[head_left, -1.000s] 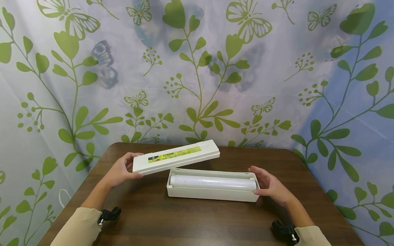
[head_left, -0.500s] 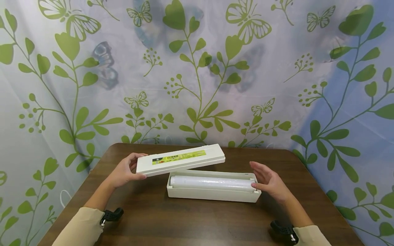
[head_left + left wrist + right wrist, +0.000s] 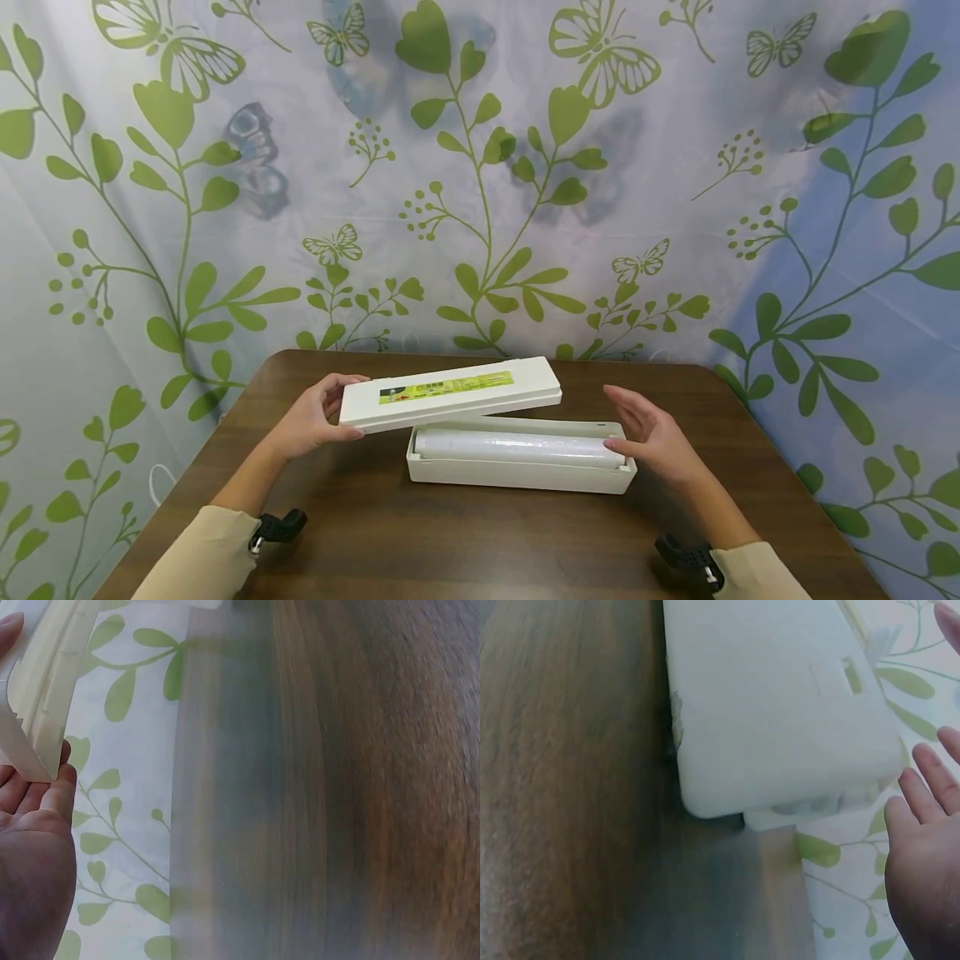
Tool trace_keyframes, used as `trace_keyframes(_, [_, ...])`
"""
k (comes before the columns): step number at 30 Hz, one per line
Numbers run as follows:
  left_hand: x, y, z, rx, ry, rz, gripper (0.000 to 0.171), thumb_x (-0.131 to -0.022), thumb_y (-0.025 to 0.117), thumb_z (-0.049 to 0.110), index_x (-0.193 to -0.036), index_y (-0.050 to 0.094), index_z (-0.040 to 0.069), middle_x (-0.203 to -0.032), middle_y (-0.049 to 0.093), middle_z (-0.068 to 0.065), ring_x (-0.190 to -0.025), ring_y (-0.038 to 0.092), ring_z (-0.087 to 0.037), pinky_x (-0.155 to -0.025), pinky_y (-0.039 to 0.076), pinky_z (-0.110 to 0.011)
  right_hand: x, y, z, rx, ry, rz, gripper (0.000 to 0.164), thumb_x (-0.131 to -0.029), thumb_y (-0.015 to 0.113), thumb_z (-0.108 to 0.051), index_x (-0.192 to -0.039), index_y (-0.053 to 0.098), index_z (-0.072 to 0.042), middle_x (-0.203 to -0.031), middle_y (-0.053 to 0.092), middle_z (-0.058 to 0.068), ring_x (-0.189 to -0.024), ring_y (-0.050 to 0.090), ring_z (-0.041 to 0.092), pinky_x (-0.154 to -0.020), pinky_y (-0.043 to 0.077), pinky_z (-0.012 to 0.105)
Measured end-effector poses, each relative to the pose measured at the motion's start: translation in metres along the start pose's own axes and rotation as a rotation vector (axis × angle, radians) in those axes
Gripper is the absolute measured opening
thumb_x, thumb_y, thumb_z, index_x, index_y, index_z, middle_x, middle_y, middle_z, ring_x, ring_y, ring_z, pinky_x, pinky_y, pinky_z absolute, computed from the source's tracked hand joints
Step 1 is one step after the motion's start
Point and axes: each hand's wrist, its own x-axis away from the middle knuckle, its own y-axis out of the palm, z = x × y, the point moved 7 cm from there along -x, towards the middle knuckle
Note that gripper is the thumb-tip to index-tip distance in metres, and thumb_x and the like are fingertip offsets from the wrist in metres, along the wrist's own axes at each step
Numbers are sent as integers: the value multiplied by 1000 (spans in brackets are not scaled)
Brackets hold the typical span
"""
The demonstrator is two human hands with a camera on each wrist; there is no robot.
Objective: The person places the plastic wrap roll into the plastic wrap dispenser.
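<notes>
My left hand (image 3: 318,418) grips the left end of a long white lid (image 3: 457,402), thumb on the near side and fingers behind. A yellow-green label runs along its top. The lid slants up to the right and overlaps the back of an open white box (image 3: 517,474). Inside the box lies a roll of cling film (image 3: 510,447). My right hand (image 3: 660,437) is held over the box's right end with fingers extended, its thumb overlapping the end of the roll. The left wrist view shows the lid's hollow underside (image 3: 49,690) above the fingers of my left hand.
The box stands on a dark brown wooden table (image 3: 450,550). A curtain (image 3: 480,208) printed with green leaves and butterflies hangs behind the table's far edge. Black straps (image 3: 277,527) sit on both wrists.
My left hand has carried the lid to the right and slightly down, closer over the box. My right hand has left the box's right end and moved a little left over it.
</notes>
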Motion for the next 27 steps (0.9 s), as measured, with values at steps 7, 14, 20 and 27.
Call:
trace_keyframes(7, [-4, 9, 6, 26, 10, -32, 72, -76, 89, 1, -135, 48, 0, -149, 50, -21, -122, 58, -3, -97, 49, -13, -8, 3, -8, 48, 1, -3, 83, -85, 79, 3, -155, 36, 1, -162, 35, 22, -151, 34, 5, -115, 32, 10])
trace_keyframes(14, [-9, 17, 11, 30, 13, -49, 72, -76, 90, 3, -135, 50, 3, -148, 51, -18, -123, 59, -7, -98, 49, -15, -16, 8, -16, 89, 22, -28, 82, -88, 79, -2, -157, 34, -2, -163, 31, 26, -154, 31, 26, -112, 35, 10])
trace_keyframes(20, [-13, 23, 15, 36, 24, -62, 72, -76, 89, 2, -136, 49, 1, -147, 51, -19, -120, 60, -9, -97, 50, -16, -21, 11, -22, 70, 39, -33, 85, -87, 80, -3, -158, 33, -2, -164, 31, 23, -154, 29, 31, -114, 35, 13])
trace_keyframes(27, [-17, 30, 18, 44, 19, -75, 73, -75, 90, 3, -136, 50, 2, -147, 51, -18, -122, 59, -10, -98, 50, -16, -26, 13, -24, 38, 39, -49, 89, -85, 81, -1, -158, 31, -1, -165, 29, 23, -154, 25, 37, -115, 34, 12])
